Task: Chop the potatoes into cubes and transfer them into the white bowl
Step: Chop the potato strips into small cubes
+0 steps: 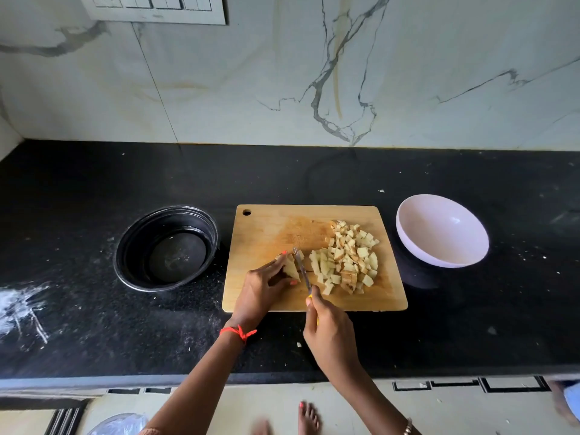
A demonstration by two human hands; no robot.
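- Last potato piece [290,269] sits on the wooden cutting board [266,227], tucked under the left hand's fingertips, and it looks like a wedge already cut down from something bigger.
- Left hand [263,287] is curled over that piece, fingers and thumb pinching it steady against the board.
- Right hand [326,331] is wrapped around the knife handle, with a sliver of yellow showing at the top of the grip.
- The knife [302,271] runs forward from the right hand, blade edge down right beside the left fingertips, set against the piece's right side.
- Just right of the blade, a good heap of potato cubes [348,262] is spread over the board's right half.
- Further right of the right hand, off the board on the dark surface [94,183], stands the white bowl [439,233], and nothing is in it.
- Left of the left hand sits a black bowl [166,249], and it holds no potatoes.
- The tally, as I judge it: chopping is nearly finished, with only this one piece to dice. The whole transfer is yet to come, since every cube is on the board and none is in the white bowl.
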